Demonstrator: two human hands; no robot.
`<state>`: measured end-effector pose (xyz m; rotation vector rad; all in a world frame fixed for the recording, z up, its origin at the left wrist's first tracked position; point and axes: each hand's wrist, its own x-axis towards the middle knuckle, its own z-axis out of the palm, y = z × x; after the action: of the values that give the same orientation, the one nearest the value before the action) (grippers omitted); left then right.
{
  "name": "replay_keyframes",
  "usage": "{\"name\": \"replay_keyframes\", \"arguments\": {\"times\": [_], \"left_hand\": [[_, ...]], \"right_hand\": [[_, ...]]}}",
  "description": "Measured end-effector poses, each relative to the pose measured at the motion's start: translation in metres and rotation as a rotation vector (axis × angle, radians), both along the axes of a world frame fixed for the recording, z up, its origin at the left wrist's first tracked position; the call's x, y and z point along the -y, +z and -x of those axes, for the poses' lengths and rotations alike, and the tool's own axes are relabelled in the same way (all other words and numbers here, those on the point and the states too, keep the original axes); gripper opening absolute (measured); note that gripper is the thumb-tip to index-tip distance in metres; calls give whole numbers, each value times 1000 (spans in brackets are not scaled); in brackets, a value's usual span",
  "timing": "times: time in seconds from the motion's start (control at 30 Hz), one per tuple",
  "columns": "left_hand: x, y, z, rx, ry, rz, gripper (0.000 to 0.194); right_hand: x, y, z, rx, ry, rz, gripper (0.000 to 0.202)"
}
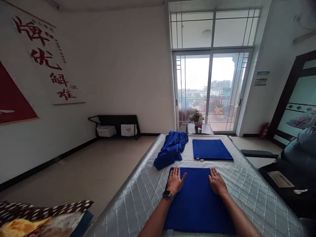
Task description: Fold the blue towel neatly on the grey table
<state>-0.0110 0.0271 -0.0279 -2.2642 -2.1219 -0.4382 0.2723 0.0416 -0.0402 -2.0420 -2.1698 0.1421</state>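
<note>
I see a blue towel (197, 200) lying flat at lower centre. It is folded into a smooth rectangle.

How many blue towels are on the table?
3: one flat under both hands, one folded flat beyond it, one crumpled at far left. None appear hidden.

Blue towel (197, 200) near edge cut off; patterned cloth (44, 210) partly out of frame

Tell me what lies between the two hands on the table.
In the head view, only the flat blue cloth lies between the left hand and the right hand; both palms rest on it.
</note>
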Motion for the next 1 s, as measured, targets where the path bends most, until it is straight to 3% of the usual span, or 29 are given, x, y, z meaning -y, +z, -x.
{"name": "replay_keyframes", "arguments": {"times": [0.23, 0.43, 0.73, 1.0], "left_hand": [[-1, -4, 29, 8, 39, 8, 91], [-1, -6, 30, 21, 39, -14, 87], [3, -3, 30, 41, 41, -39, 79], [0, -5, 30, 28, 28, -21, 73]], "right_hand": [[0, 3, 1, 7, -5, 0, 66], [3, 6, 4, 36, -16, 20, 66], [-2, 24, 12, 71, -36, 37, 65], [-4, 12, 7, 42, -44, 22, 65]]}}
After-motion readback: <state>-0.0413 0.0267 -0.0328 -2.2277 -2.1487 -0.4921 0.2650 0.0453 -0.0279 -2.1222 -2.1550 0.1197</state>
